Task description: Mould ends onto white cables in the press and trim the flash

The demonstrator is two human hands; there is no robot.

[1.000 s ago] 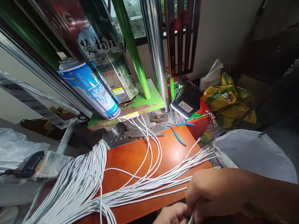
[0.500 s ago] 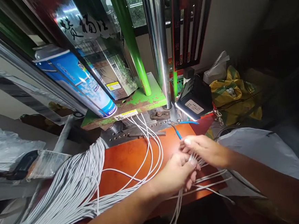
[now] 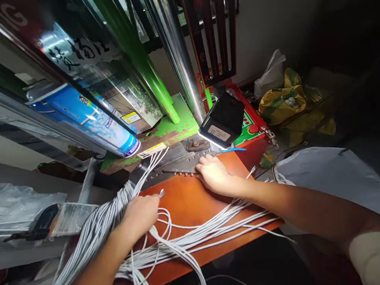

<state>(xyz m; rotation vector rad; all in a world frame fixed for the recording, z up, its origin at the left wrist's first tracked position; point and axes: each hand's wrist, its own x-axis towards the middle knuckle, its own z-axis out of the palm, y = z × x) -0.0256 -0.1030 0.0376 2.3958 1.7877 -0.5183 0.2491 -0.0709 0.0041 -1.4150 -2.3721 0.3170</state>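
Note:
My left hand (image 3: 141, 213) is closed around several white cables (image 3: 171, 245), their small bare ends poking out past the fingers. The cables loop down from it over the orange board (image 3: 184, 200). Farther right, my right hand (image 3: 214, 173) has curled fingers at the right end of a narrow dark metal bar (image 3: 176, 173) with small metal pieces along it. The bar lies at the front of a metal plate with holes. Fingertips are partly hidden, but they seem to grip the bar's end. Blue-handled pliers (image 3: 232, 150) lie just behind this hand.
A thick bundle of white cables (image 3: 101, 224) hangs on the left. Behind stands a green press (image 3: 171, 111) with a blue spray can (image 3: 92, 119) on it. A black lamp (image 3: 224, 120), a red control box (image 3: 254, 144) and a white round cover (image 3: 334, 184) are on the right.
My hands were together over a cable bunch at the right; they have parted. The left moved left with cables, the right moved back to the metal bar. The view has shifted too.

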